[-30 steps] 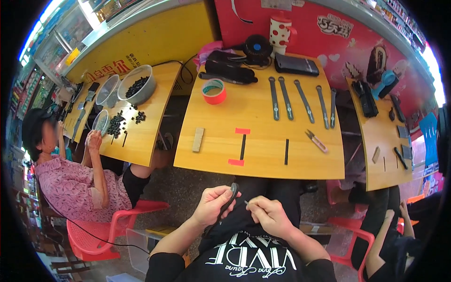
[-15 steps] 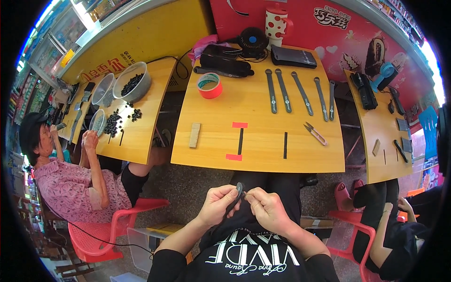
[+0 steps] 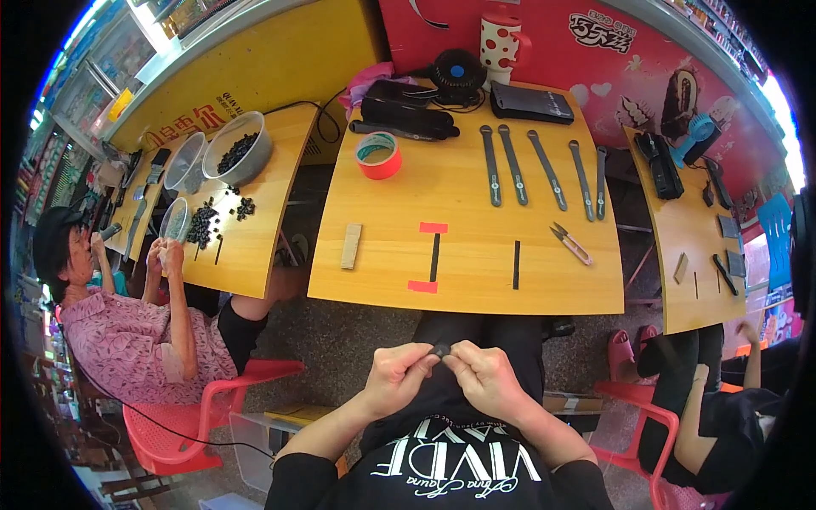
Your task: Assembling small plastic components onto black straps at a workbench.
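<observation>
My left hand (image 3: 398,374) and my right hand (image 3: 485,374) meet in front of my body, just below the table's near edge. Between their pinched thumbs and fingers is the rounded end of a dark grey strap (image 3: 439,349); the fingers hide most of it. Several similar dark grey straps (image 3: 510,165) with rounded, holed ends lie side by side at the table's back right. Thread snips (image 3: 571,244) rest near the right edge. A short black strip (image 3: 435,257) runs between two pieces of red tape (image 3: 422,287), with another black strip (image 3: 516,265) to its right.
On the wooden table (image 3: 382,272) are a wooden block (image 3: 351,246), a red tape roll (image 3: 378,155), a black pouch (image 3: 531,103), a fan (image 3: 459,75) and a dotted cup (image 3: 500,42). Left, a person (image 3: 140,314) sits by tubs of small black parts (image 3: 238,153). Another person (image 3: 705,416) sits right.
My left hand has turned over the strap end, which now lies lower and more covered between both hands' fingertips. The person on the right has raised a hand.
</observation>
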`<state>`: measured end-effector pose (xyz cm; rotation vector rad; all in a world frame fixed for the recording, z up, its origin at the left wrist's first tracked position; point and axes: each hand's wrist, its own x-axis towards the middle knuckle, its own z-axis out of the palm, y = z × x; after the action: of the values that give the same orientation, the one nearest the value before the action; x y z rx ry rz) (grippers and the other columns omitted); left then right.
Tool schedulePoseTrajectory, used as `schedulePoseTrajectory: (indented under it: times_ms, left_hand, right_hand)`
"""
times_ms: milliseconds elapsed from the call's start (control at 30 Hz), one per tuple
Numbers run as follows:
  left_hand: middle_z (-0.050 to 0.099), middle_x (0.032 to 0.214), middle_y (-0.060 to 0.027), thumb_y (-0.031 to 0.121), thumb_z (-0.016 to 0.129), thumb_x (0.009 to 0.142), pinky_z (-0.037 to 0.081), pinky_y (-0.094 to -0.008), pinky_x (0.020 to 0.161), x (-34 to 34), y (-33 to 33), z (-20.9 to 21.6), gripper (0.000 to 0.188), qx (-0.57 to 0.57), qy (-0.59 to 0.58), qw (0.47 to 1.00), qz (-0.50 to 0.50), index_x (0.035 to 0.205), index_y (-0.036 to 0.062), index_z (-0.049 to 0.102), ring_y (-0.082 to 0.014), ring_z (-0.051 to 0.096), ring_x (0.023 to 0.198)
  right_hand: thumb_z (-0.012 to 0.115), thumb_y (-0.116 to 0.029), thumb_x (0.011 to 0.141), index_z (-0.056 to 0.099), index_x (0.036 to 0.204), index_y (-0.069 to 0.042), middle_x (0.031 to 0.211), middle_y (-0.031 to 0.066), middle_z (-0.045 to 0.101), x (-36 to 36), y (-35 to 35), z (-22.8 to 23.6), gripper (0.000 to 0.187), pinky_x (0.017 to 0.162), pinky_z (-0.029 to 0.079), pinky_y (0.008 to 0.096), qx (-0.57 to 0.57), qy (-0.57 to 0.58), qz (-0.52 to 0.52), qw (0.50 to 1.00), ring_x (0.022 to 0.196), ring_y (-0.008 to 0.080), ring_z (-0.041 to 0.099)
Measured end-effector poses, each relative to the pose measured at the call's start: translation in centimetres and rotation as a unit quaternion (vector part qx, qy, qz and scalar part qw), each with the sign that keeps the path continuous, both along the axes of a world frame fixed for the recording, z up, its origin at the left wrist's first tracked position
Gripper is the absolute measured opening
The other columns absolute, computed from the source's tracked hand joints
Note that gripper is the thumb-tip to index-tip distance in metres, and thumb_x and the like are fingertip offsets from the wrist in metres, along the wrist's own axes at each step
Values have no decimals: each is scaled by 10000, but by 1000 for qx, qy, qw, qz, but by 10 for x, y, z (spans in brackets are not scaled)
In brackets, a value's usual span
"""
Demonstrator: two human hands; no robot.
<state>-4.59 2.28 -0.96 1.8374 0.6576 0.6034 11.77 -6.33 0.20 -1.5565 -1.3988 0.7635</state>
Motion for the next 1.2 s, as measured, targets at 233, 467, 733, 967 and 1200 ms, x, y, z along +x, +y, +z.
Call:
schedulePoseTrajectory:
  times_ms: [233, 467, 733, 967, 1200]
  left_hand:
    - [623, 688, -142, -21, 619, 832, 501, -316, 525, 4, -12, -3, 98, 134, 16, 991, 22, 928, -38, 631, -241, 643, 591]
    - [683, 778, -81, 25, 571, 915, 518, -254, 583, 0, -11, 15, 162, -151, -4, 985, -81, 1045, -43, 641, -106, 659, 684]
    - [588, 773, -63, 71, 542, 939, 448, -240, 604, -3, 7, 8, 206, -297, -84, 928, -210, 1070, -59, 634, -147, 582, 678]
    - [558, 737, -70, 17, 578, 894, 455, -286, 559, 6, -3, 30, 209, 55, -19, 992, -109, 1091, -39, 621, -155, 576, 648]
    - [587, 921, -92, 61, 496, 962, 504, -283, 702, 7, -9, 22, 222, -248, -108, 950, -157, 1101, -76, 602, -165, 602, 784]
  right_hand:
    - [694, -117, 806, 550, 731, -29, 566, 78, 464, 3, -1, -14, 185, 409, 334, 311, 90, -141, -5, 986, 437, 221, 463]
    - [718, -190, 762, 550, 711, -60, 555, -7, 357, 14, -5, -11, 218, 385, 280, 273, 317, -381, -14, 868, 427, 110, 405]
    - [739, -88, 740, 567, 743, -38, 570, 50, 480, 15, -7, 3, 179, 407, 387, 312, 236, -140, 32, 961, 469, 192, 520]
    - [753, -105, 684, 563, 731, -42, 577, 39, 447, 23, -8, 10, 206, 396, 360, 306, 246, -237, 36, 939, 441, 186, 484]
    - [691, -92, 639, 546, 746, -29, 588, 24, 408, 19, -11, 15, 191, 398, 299, 281, 297, -369, -1, 881, 444, 147, 434]
